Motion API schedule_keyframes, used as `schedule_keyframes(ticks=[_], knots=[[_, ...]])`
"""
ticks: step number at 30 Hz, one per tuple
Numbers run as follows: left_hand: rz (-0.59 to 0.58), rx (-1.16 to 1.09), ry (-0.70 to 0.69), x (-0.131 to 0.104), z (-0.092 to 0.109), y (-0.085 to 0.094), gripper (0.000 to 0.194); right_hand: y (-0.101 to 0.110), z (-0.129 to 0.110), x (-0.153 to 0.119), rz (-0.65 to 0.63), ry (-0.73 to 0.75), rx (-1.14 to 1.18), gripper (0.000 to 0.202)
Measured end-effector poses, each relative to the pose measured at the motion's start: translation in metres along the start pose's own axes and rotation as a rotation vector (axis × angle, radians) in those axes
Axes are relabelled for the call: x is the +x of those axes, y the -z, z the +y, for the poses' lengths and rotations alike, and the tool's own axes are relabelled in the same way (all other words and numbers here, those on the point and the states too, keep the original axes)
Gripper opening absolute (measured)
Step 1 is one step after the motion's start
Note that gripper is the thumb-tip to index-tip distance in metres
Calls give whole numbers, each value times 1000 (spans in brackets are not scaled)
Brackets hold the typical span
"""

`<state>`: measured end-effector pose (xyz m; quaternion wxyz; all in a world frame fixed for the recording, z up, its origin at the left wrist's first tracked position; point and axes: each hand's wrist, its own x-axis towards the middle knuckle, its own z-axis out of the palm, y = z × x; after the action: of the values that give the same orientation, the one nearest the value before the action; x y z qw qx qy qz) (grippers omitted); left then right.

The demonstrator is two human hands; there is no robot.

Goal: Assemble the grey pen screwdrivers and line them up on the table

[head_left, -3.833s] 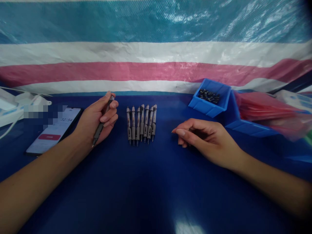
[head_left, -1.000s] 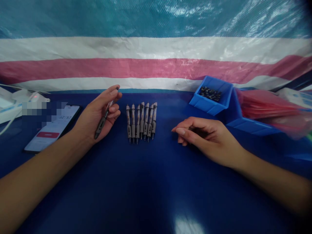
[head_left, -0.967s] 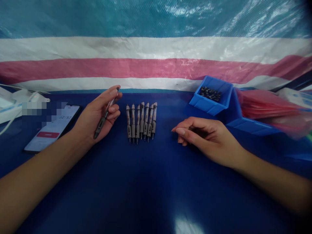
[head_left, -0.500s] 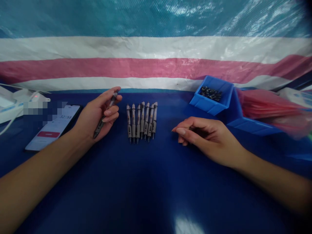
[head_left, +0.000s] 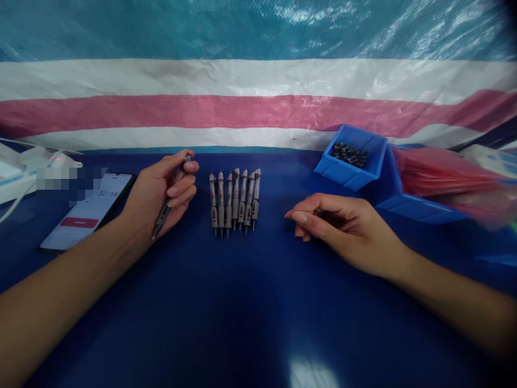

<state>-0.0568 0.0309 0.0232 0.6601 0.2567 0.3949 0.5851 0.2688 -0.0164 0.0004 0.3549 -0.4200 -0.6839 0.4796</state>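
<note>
My left hand [head_left: 165, 186] is wrapped round a retractable pen [head_left: 162, 213] with a dark rubber grip. The pen slants with its point down toward my wrist, and the thumb and a fingertip sit at its top end. To the right of that hand, a row of several similar pens [head_left: 235, 202] lies side by side on the blue table [head_left: 202, 302], points toward me. My right hand [head_left: 339, 226] rests on the table right of the row, fingers curled and thumb against the index finger. Nothing shows between them.
A blue bin [head_left: 351, 172] of small dark parts stands at the back right. Beside it is another blue bin [head_left: 424, 209] with red plastic bags [head_left: 440, 172]. On the left lie a phone [head_left: 83, 215] and a white power strip [head_left: 20, 172]. A striped tarp [head_left: 258, 81] hangs behind.
My left thumb has bent down onto the pen's top, and the pen has slid slightly down toward me; its point now sticks out further. My right hand has hardly moved.
</note>
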Motion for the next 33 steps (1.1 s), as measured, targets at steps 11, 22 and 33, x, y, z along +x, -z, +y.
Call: schedule_keyframes(ticks=[11, 22, 33], knots=[[-7, -1, -16, 2, -2, 2, 29, 0, -1, 0, 3, -12, 0, 31], [-19, 34, -34, 3, -4, 3, 24, 1, 3, 0, -8, -1, 11, 26], [-23, -4, 4, -1, -3, 2, 36, 1, 1, 0, -10, 1, 5, 27]])
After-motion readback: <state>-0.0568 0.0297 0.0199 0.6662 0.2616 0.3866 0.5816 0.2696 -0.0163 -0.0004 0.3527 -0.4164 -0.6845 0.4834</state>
